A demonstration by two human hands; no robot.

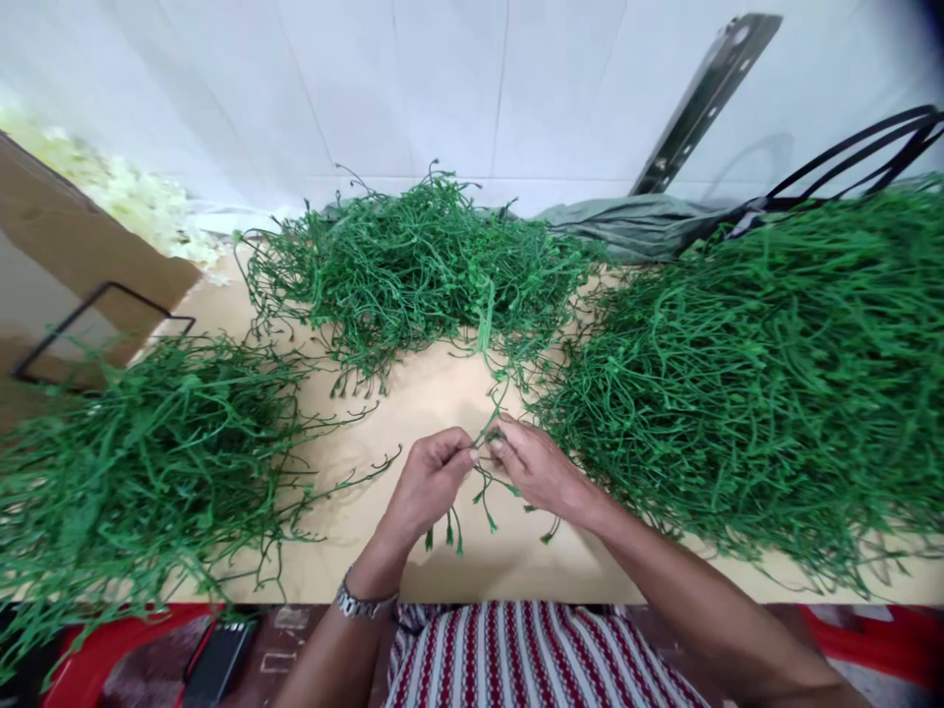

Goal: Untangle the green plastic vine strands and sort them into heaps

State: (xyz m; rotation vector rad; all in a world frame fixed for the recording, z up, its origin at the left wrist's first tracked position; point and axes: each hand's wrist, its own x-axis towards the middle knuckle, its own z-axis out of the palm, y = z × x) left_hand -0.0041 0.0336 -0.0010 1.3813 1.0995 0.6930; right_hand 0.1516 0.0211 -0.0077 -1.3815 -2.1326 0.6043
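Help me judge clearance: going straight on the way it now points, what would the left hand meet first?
The left hand, pinching thin green plastic-looking stems, would probably meet the right hand first; depth is unclear.

Stem piles (767,374) block three sides, leaving room over the near tabletop (516,578).

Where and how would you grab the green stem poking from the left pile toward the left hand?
Probably grip the green stem just behind its tip, from the right: that end juts over the tabletop, while the other disappears into the tangled left pile.
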